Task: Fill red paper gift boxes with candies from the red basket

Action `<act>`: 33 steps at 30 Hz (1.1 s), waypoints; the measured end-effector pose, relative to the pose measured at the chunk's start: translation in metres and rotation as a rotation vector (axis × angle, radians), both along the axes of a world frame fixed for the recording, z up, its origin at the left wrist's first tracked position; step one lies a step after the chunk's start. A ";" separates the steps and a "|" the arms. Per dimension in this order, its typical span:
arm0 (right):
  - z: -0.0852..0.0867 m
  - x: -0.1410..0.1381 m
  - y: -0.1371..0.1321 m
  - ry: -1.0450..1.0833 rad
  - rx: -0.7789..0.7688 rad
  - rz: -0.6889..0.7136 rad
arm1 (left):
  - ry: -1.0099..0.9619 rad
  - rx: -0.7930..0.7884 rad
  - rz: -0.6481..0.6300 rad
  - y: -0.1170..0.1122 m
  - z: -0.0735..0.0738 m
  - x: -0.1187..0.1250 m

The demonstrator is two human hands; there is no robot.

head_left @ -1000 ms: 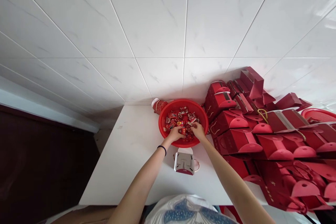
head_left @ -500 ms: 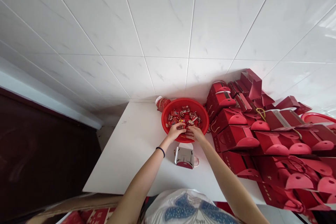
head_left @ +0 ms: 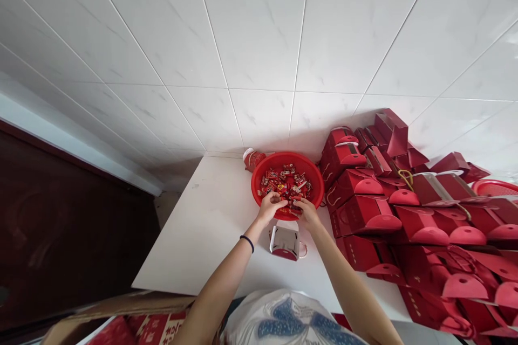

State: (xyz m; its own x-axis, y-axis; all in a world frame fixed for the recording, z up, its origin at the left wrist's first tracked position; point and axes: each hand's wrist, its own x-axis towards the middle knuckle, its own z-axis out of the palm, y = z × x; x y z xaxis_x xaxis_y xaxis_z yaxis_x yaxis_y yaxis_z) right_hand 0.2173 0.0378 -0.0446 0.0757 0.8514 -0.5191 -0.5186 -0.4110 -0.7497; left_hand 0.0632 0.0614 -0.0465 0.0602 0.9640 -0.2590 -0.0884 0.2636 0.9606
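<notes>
A red plastic basin [head_left: 259,177] full of small wrapped candies [head_left: 285,183] stands at the back of a white table [head_left: 210,226]. My left hand [head_left: 271,206] and my right hand [head_left: 306,208] meet at the basin's near rim, fingers curled around small red candies. Just in front of the basin, between my forearms, an open red and white gift box [head_left: 285,240] sits upright on the table.
A big heap of red gift boxes [head_left: 404,215] covers the table's right side, with another red basin [head_left: 496,187] behind it. A red cup [head_left: 253,159] lies behind the basin. A cardboard carton [head_left: 121,318] stands below the table's near-left edge. White tiled wall behind.
Both hands have drawn back from the middle of the basin to its near rim, closed on candies. The view has shifted slightly, showing more of the carton.
</notes>
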 end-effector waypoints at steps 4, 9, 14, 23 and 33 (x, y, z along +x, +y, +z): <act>-0.003 -0.004 0.005 0.043 -0.016 -0.016 | 0.078 0.077 -0.051 0.000 -0.002 0.008; -0.013 -0.005 0.012 0.066 -0.044 -0.005 | 0.211 0.154 -0.146 -0.002 -0.003 0.013; -0.021 0.003 0.020 0.089 -0.073 -0.060 | 0.174 0.165 -0.255 0.010 -0.004 0.015; -0.027 0.013 0.028 0.152 -0.059 -0.172 | 0.377 0.209 -0.312 0.046 -0.014 0.029; -0.029 0.027 0.022 0.231 -0.015 -0.175 | 0.885 0.148 -0.395 0.073 -0.027 0.020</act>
State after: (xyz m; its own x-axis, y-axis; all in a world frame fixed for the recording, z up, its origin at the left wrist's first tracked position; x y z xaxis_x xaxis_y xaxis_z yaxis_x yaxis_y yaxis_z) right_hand 0.2445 0.0600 -0.0734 0.0984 0.8277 -0.5525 -0.7390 -0.3110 -0.5976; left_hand 0.0836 0.1346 -0.0740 0.2275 0.9426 -0.2445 0.7487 -0.0088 0.6628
